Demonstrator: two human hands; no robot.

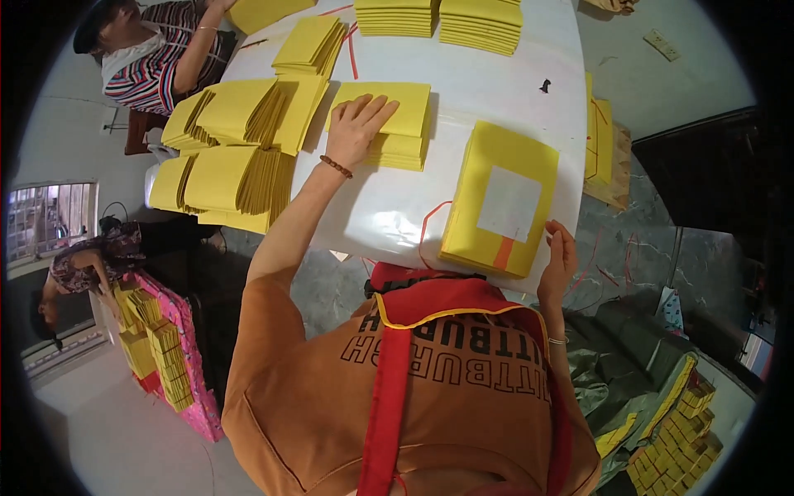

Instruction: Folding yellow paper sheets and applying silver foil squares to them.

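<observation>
My left hand [361, 128] lies flat, fingers spread, on a small stack of folded yellow paper sheets [401, 112] near the middle of the table. My right hand [561, 255] is at the table's near right edge, beside a thick stack of yellow paper [504, 157]. Its fingers are loosely bent and apart, with nothing visible in them. That thick stack has a white sheet [510, 203] on its top and an orange-red strip [504, 253] at its near end. A thin red tie [426, 223] curves along the stack's left side.
Several yellow folded bundles [236, 178] fill the table's left side, and more stacks [397, 18] stand at the far edge. A person in a striped top [165, 62] is at the far left; another [78, 269] bends over a pink-edged table [186, 355]. Tied yellow bundles [678, 442] lie lower right.
</observation>
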